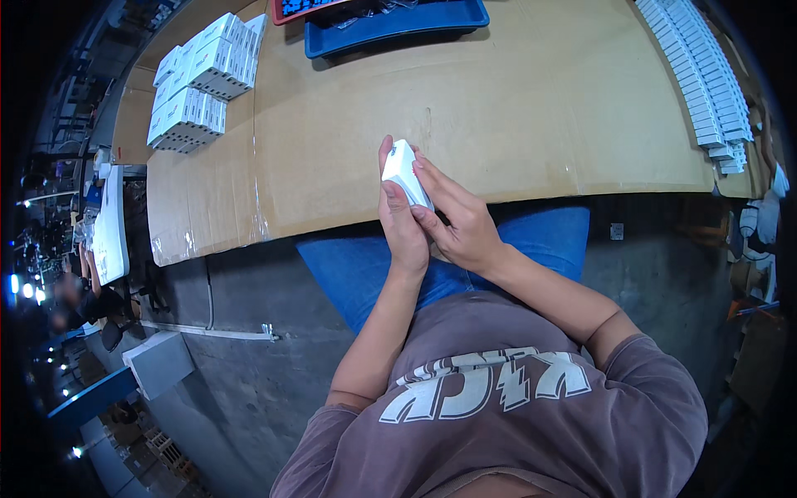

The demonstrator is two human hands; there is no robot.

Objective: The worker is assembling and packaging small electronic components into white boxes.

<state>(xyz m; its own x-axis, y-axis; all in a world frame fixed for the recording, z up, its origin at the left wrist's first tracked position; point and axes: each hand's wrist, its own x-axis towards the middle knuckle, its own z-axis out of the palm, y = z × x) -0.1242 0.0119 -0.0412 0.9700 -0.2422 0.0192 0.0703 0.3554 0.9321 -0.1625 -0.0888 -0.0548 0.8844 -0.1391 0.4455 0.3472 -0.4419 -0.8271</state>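
Note:
A small white box (pixel 403 170) with a little print on it is held between my two hands, just over the near edge of the cardboard-covered table (pixel 349 149). My left hand (pixel 403 228) wraps its left side, with the thumb on the near part of the box. From the right, my right hand (pixel 457 216) presses its fingers along the box's other side. The box is tilted, its far end pointing away from me. Its underside and part of its right side are hidden by my fingers.
Stacks of white boxes (pixel 187 116) stand at the table's far left. Long rows of similar white boxes (pixel 693 75) line the right edge. A blue tray (pixel 398 35) lies at the back beside a red tray (pixel 281 17) of blue pieces. Far left, a person sits by a white table (pixel 110 232).

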